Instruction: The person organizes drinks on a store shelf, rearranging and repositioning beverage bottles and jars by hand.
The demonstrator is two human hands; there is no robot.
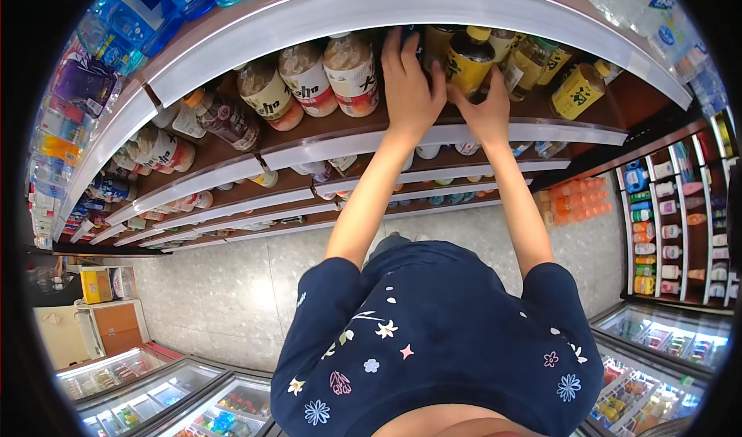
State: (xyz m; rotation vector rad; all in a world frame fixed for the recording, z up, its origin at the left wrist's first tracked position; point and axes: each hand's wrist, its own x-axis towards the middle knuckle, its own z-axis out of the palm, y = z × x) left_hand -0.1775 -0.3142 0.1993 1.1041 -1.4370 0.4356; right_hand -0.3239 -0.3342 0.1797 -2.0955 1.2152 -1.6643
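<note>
My right hand [483, 115] is at the lower part of a dark tea bottle [468, 60] with a yellow cap and yellow label, thumb on one side and fingers on the other. To its left, my left hand [410, 97] reaches into the same shelf, fingers stretched up and thumb apart. A dark bottle [437, 43] stands partly hidden behind the left thumb; whether that hand touches it, I cannot tell. Just left of this hand are pale-capped bottles [350, 74] with white and red labels. Right of the right hand stands a green-capped bottle [528, 68].
A yellow-labelled bottle [578, 91] leans farther right on the shelf. The shelf edge above [433, 3] overhangs my hands, and another shelf lip [309, 153] runs below. Pink-orange bottle packs [580, 201] sit on the floor. Glass-topped freezers [162, 398] stand behind me.
</note>
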